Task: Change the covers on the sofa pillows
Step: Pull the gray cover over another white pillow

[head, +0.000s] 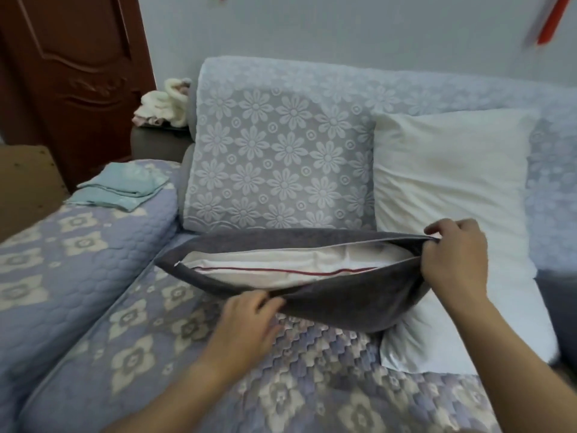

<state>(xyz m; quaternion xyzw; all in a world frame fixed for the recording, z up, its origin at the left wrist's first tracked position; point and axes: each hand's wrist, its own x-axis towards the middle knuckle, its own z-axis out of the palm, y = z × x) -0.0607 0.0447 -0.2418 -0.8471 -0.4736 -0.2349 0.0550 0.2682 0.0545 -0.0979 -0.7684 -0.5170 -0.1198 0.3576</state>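
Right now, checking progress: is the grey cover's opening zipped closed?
No, the grey cover gapes open, showing the white insert inside.

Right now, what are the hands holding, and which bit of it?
Both hold the grey pillow cover. The left hand pinches the near edge of its open side; the right hand pinches the right end of that opening.

Bare forearms, no sleeves; left grip (246, 320), right grip (454, 257) ungloved.
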